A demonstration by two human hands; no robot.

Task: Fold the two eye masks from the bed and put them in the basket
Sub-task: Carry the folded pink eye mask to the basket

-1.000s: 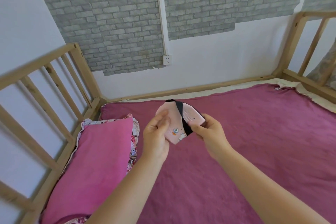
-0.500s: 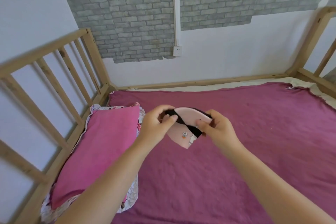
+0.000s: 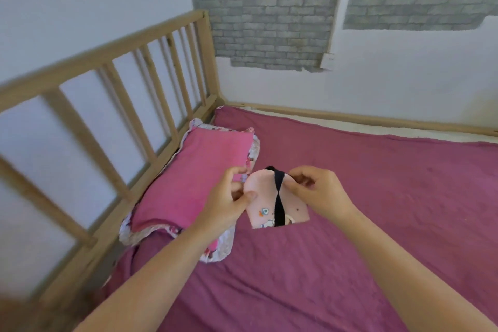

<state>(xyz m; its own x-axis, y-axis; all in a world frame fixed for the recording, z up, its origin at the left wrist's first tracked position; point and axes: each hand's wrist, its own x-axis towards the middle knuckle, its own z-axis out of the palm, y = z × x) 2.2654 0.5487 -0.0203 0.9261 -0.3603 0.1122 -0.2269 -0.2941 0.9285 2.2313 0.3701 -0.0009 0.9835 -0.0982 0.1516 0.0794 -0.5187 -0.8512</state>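
A pale pink eye mask [image 3: 262,197] with small cartoon prints and a black strap across it hangs folded in the air above the bed. My left hand [image 3: 229,197] pinches its left edge between thumb and fingers. My right hand [image 3: 318,191] grips its upper right corner. Only this one mask is visible, and no basket is in view.
Under my hands lies a magenta bedsheet [image 3: 377,224]. A pink pillow [image 3: 196,178] with a floral frill rests at the left by the wooden slatted rail [image 3: 121,105]. A wooden frame edge [image 3: 350,118] runs along the white and grey brick wall behind.
My view has swung to the left, so the rail and pillow fill more of the frame. The mask has turned in my hands, its strap now running vertically down the folded face.
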